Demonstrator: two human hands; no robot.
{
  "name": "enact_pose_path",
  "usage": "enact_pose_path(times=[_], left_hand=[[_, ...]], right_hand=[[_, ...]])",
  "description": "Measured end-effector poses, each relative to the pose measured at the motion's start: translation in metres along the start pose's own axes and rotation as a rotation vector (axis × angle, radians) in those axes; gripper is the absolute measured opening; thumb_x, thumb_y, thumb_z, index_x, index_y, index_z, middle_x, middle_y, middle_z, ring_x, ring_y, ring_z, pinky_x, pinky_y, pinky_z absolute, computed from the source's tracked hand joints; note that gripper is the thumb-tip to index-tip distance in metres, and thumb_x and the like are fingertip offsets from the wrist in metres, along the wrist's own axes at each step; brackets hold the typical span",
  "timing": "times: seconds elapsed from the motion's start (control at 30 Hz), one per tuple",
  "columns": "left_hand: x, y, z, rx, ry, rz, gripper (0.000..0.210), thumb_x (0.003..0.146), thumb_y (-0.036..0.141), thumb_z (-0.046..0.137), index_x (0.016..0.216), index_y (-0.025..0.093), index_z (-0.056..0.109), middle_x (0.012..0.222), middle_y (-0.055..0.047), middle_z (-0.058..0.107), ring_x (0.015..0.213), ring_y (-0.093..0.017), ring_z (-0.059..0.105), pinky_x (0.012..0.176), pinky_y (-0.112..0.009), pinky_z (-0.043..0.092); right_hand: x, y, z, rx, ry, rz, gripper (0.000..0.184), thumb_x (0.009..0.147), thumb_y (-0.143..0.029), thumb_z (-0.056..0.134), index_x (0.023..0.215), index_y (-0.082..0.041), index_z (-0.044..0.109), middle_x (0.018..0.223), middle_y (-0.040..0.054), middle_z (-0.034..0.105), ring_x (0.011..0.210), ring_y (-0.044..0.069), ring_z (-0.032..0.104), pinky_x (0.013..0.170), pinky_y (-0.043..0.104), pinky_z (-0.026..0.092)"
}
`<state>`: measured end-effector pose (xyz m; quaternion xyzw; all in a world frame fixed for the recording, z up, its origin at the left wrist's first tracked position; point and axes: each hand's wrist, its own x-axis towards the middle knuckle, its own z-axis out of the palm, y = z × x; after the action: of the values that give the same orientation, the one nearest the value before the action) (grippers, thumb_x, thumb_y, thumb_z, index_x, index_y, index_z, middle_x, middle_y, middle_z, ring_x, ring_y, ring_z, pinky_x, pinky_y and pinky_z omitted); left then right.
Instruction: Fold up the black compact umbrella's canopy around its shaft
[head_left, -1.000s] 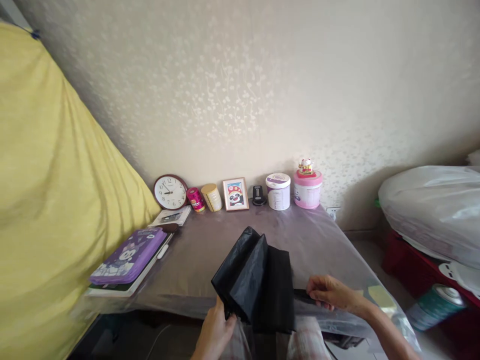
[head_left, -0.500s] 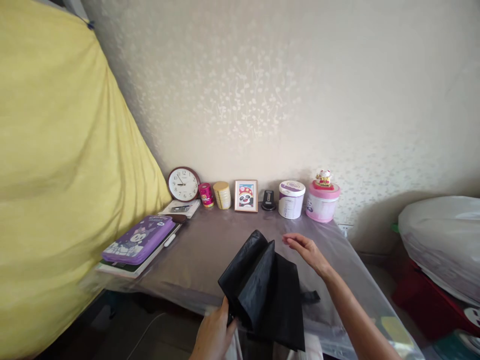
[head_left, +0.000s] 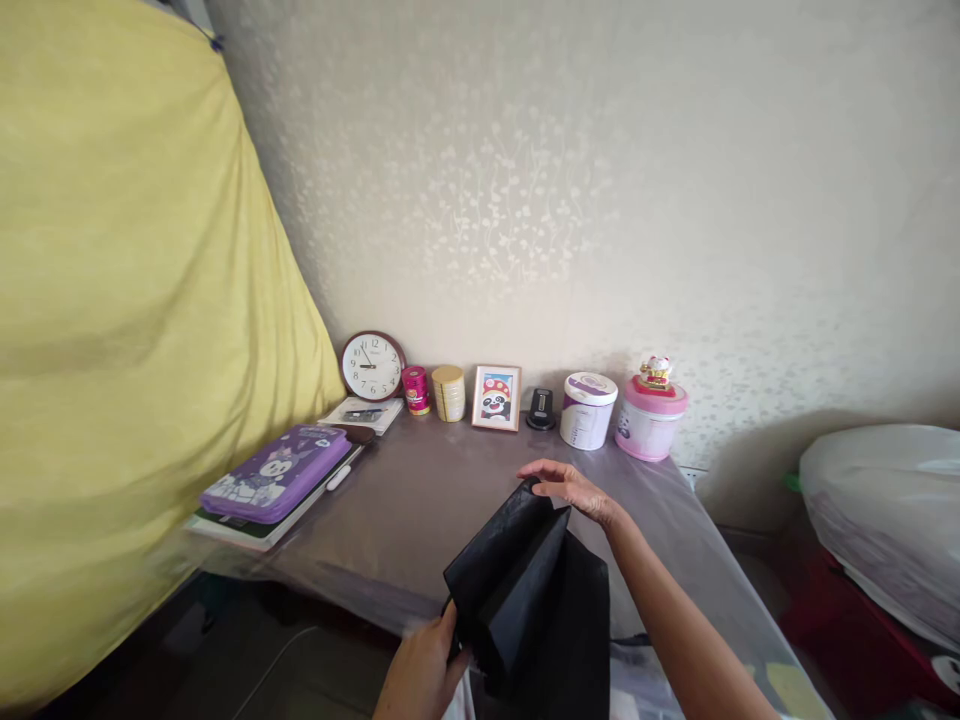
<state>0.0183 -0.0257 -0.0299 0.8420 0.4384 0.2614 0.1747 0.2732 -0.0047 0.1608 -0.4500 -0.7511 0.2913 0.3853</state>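
A black folding umbrella [head_left: 517, 590], furled loosely with its fabric panels fanned into pleats, is held over the front edge of the table. Low on its left side, my left hand [head_left: 424, 660] is closed around it; the part inside the fingers is mostly hidden. At the far upper corner of the fabric, my right hand [head_left: 566, 490] has its thumb and fingers on the edge of a panel. A short dark strap [head_left: 630, 640] shows at the right of the fabric, partly behind my right forearm.
Plastic film covers the table [head_left: 420, 500]. Along the wall stand a clock [head_left: 373, 366], a pink can [head_left: 415, 391], a yellow-lidded jar [head_left: 448, 394], a panda picture [head_left: 496, 398] and tubs [head_left: 589, 412]. A purple case [head_left: 276, 474] lies left, beside a yellow curtain [head_left: 150, 330].
My right hand has moved left and onto the upper corner of the umbrella fabric, from which it was apart before. My left hand keeps its hold. The view has shifted slightly.
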Motion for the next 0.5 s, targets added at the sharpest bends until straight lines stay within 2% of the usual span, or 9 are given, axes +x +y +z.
enact_pose_path(times=[0.17,0.3,0.4,0.5], left_hand=[[0.0,-0.001,-0.003,-0.026,0.001,0.016,0.052,0.078,0.02,0.045,0.13,0.023,0.039,0.109,-0.002,0.065,0.103,-0.017,0.059,0.081,-0.021,0.041],[0.002,-0.003,0.001,-0.028,0.018,0.031,0.048,0.079,0.02,0.044,0.126,0.021,0.044,0.106,-0.003,0.066,0.1,-0.017,0.06,0.081,-0.021,0.042],[0.002,-0.004,0.002,-0.026,0.022,0.02,0.047,0.079,0.021,0.045,0.126,0.021,0.045,0.11,-0.004,0.065,0.103,-0.017,0.059,0.083,-0.022,0.041],[0.001,-0.002,-0.001,-0.038,0.027,0.02,0.049,0.08,0.022,0.045,0.129,0.022,0.041,0.113,-0.004,0.064,0.105,-0.017,0.058,0.084,-0.021,0.04]], right_hand=[[0.006,0.005,-0.002,0.014,0.005,-0.007,0.028,0.068,-0.035,0.07,0.091,-0.02,0.068,0.107,0.0045,0.064,0.099,0.021,0.056,0.094,0.036,0.036],[0.009,0.011,0.0,0.061,0.117,-0.033,0.024,0.069,-0.04,0.069,0.08,-0.018,0.068,0.098,0.0042,0.066,0.092,0.02,0.058,0.09,0.033,0.038],[0.01,0.016,0.003,0.162,0.154,-0.017,0.027,0.072,-0.044,0.066,0.08,-0.017,0.067,0.085,0.0028,0.066,0.078,0.016,0.059,0.08,0.031,0.043],[0.007,0.017,0.004,0.2,0.097,0.03,0.033,0.074,-0.046,0.063,0.088,-0.017,0.066,0.08,0.0022,0.065,0.074,0.015,0.059,0.076,0.029,0.044]])
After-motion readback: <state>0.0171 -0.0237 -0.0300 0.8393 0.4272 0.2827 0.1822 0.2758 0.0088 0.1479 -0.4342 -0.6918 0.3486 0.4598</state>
